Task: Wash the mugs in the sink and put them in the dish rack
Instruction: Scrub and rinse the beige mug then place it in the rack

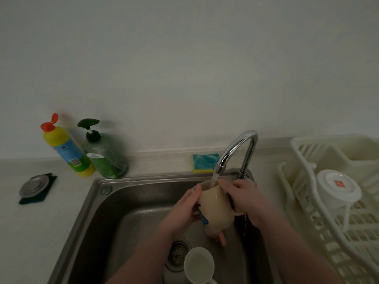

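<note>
At centre frame, over the sink (86,232), both hands hold a cream mug (215,206) under the tap (235,148), whose stream runs into its mouth. The left hand (184,210) cups the mug's left wall with the thumb up by the rim; the right hand (244,198) wraps the right wall, just above the handle. Both grip the mug.

The mug looks like glazed ceramic: stiff, fairly heavy once filling with water, slick when wet, and likely to chip if it slips onto the steel. The handle and a two-handed clasp round the body seem the safest holds.

Its long axis runs from lower centre to upper centre of the frame, tilted slightly, mouth up toward the spout, base down toward the drain (178,253). The handle points to the right of the frame.

A second mug (199,264) lies at the lower centre, in the sink, mouth toward the camera. In the rack (307,201) at the right, a white mug (338,189) stands upside down.
</note>
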`<action>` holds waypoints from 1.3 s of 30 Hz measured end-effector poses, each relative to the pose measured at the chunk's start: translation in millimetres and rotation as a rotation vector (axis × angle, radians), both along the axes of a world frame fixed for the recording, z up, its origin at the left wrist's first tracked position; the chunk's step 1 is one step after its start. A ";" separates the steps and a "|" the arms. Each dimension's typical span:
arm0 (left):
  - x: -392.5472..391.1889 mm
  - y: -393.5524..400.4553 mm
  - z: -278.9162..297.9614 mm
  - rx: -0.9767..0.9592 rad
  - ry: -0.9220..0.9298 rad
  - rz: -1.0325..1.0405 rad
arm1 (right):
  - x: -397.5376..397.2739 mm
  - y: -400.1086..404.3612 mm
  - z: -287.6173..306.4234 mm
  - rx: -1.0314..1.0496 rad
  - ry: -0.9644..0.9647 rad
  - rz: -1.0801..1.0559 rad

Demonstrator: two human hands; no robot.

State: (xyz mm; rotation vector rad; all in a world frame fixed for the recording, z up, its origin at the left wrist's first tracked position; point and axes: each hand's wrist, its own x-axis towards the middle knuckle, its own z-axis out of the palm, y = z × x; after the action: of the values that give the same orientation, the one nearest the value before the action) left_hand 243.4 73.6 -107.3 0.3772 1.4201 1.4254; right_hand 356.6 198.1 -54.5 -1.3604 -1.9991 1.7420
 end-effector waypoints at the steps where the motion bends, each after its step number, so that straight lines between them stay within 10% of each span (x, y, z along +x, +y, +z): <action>1: -4.7 -2.2 0.0 -0.016 -0.007 0.046 | -1.8 -0.6 -1.5 0.036 0.000 0.061; 7: -37.2 -19.7 -12.6 -0.321 0.211 0.189 | -30.3 -12.6 -6.8 0.556 -0.204 0.402; 24: -38.0 -27.3 -27.9 -0.398 0.395 0.080 | -27.2 -19.9 -6.8 1.367 -0.635 0.825; 34: -27.8 -17.1 -29.7 -0.404 0.536 0.017 | -9.6 -19.7 -2.5 1.309 -0.571 0.725; 39: -16.5 -11.3 -24.0 -0.351 0.523 0.030 | 5.6 -10.9 8.1 0.573 -0.282 0.228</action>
State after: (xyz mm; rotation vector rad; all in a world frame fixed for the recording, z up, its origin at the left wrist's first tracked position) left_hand 226.9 62.3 -131.3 0.5260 2.0666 1.1091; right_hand 362.2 187.1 -46.3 -1.2588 -2.6134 0.9392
